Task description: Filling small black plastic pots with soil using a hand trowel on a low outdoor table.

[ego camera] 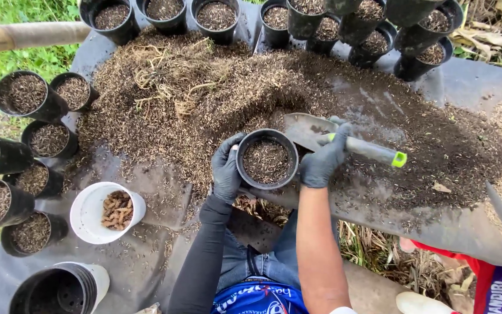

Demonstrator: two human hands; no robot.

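My left hand (226,168), in a dark glove, grips the left rim of a black plastic pot (266,159) filled with brown potting mix. My right hand (324,158), also gloved, is closed on the grey handle of a hand trowel (355,145) with a green end cap. The trowel's metal blade lies just behind the pot, against a big heap of husk-and-soil mix (204,93) spread over a grey tarp (164,244).
Filled black pots line the left edge (23,93) and the far edge (216,14). A white tub (91,212) holds brown root pieces. A stack of empty black pots (56,291) lies at the lower left. Another person's red sleeve (495,285) is at the lower right.
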